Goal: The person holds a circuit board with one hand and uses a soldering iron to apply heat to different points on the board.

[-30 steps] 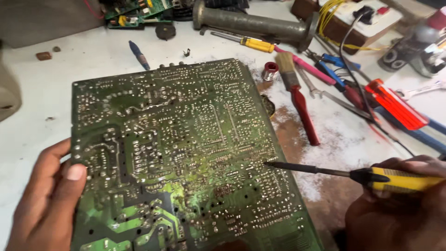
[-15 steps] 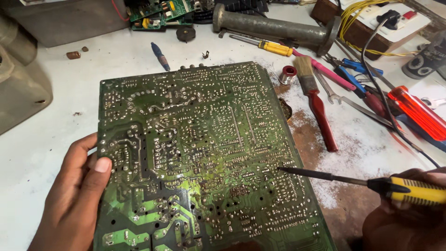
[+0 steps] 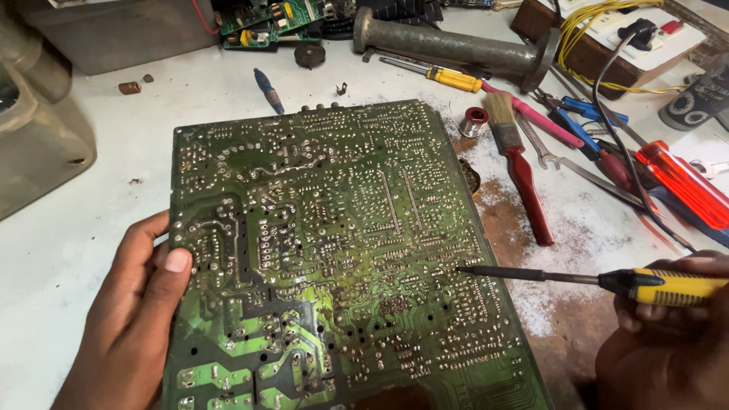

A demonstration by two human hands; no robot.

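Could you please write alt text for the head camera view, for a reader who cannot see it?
A large green circuit board lies solder side up on a white workbench, the left hand gripping its left edge. The right hand holds a yellow-handled screwdriver, tip at the board's right side. A red-handled brush and other tools lie beyond.

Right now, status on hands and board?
Left hand grips circuit board edge. Right hand holds screwdriver, tip on solder side. Nothing in the way.
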